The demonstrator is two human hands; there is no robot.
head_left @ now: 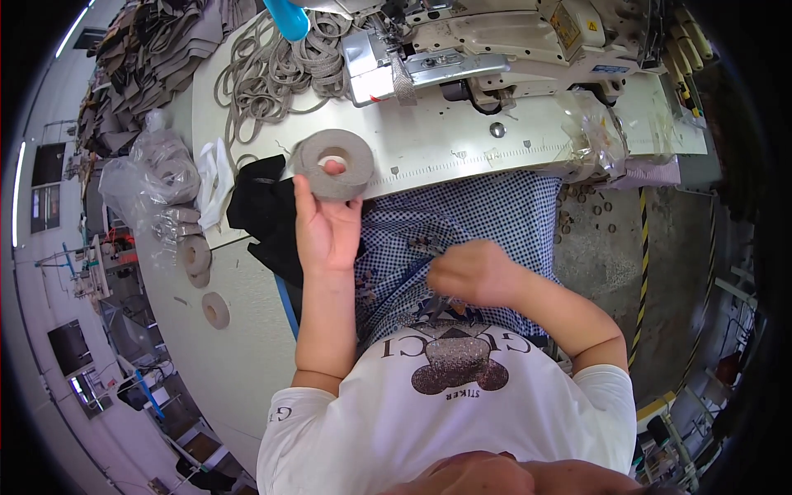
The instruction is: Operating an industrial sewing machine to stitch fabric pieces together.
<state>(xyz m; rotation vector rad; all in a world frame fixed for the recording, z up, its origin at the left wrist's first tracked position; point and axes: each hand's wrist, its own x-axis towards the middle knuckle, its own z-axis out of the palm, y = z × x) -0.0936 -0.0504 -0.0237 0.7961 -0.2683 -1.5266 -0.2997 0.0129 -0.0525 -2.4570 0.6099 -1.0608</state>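
At the front edge of the sewing table, my left hand [328,231] is closed on a roll of grey fabric tape [356,161]. One fingertip shows through the roll's centre hole. My right hand [474,271] is closed over my lap, above the blue checked cloth [487,210]. What its fingers hold, if anything, is hidden from this view. A black cloth [260,198] lies at the table edge, left of my left hand.
Beyond the roll stand a sewing machine [528,33] and a heap of looped grey strips [285,70]. More tape rolls [216,310] and a clear plastic bag [153,169] lie to the left. Stacked fabric pieces [157,58] rise at the far left.
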